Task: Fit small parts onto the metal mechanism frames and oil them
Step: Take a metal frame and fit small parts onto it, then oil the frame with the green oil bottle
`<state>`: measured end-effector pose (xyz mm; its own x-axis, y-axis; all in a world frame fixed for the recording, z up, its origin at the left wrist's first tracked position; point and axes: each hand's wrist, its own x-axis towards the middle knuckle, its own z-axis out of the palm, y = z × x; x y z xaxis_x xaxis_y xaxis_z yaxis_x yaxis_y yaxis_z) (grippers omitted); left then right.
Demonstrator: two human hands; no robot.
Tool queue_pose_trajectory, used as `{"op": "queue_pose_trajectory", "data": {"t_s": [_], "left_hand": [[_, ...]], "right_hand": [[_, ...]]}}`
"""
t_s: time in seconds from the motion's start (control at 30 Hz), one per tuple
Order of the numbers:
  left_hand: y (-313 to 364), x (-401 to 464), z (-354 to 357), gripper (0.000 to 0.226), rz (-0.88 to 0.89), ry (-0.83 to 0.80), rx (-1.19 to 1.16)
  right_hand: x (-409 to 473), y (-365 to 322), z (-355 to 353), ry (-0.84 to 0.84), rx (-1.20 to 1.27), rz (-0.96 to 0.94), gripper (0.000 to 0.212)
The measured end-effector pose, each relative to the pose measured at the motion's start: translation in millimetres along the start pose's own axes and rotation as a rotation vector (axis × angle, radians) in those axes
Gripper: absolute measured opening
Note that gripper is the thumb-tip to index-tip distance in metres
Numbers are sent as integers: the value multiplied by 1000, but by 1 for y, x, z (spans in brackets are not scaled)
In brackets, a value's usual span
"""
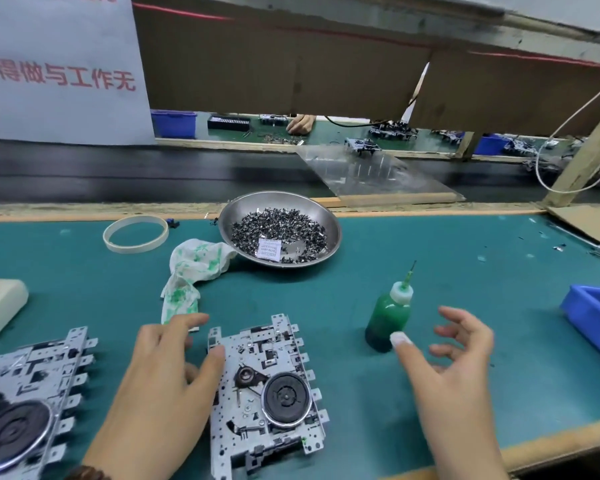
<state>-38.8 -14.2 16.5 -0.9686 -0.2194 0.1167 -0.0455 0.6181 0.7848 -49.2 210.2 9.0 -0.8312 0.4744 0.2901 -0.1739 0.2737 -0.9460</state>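
A green-matted assembly bench runs along a dark conveyor belt, with another workstation visible beyond a cardboard screen. Near the front edge lies the metal mechanism frame in hand, flat on the mat, its black flywheel facing up. The left hand steadies it, the thumb resting on the frame's upper-left corner and the fingers spread loosely, clamped on nothing. The right hand hangs just beside the green oil bottle, fingers apart and curled toward it, the thumb near or touching its side; no grip is closed yet. The bottle stands upright, needle tip up. A second frame sits at the left, near the bench edge. Further back, a steel bowl of small dark parts rests beside a crumpled plastic bag and a ring of tape. A blue bin stands at the right. Judging by this, oiling of this frame looks about to start; whether its small parts are all fitted cannot be told.
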Motion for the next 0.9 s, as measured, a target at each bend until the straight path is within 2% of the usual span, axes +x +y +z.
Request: {"op": "queue_pose_trajectory", "data": {"t_s": [0.1,0.13,0.23,0.27,0.37,0.47,0.57,0.63,0.7,0.77,0.87,0.9], "left_hand": [[-3,-1,-5,25,-103,-68,11],[-4,-1,-6,23,-129,-82,-13],[-6,0,-7,14,-161,-115,-62],[-7,1,-6,13,-160,-113,-80],[-6,1,-1,18,-177,-146,-199],[-8,1,4,27,-173,-218,-191],[-9,4,6,33,-223,-270,-304],[-7,5,7,34,-279,-308,-449],[-7,6,10,34,-338,-329,-607],[-7,8,12,35,-385,-335,-710],[-8,10,14,44,-409,-325,-788],[-9,11,14,48,-407,-324,-797]], "right_hand": [[16,10,-2,-209,-182,74,68],[21,12,0,-268,-240,78,65],[30,12,4,-414,-301,25,26],[31,11,4,-442,-270,6,22],[31,6,6,-432,-102,-9,17],[27,4,8,-397,133,94,30],[25,-1,12,-371,286,175,36],[28,-3,15,-342,525,300,28],[32,-10,18,-332,774,430,10],[36,-18,22,-331,944,511,8],[35,-18,30,-359,962,561,7],[33,-16,33,-354,918,552,13]]}}
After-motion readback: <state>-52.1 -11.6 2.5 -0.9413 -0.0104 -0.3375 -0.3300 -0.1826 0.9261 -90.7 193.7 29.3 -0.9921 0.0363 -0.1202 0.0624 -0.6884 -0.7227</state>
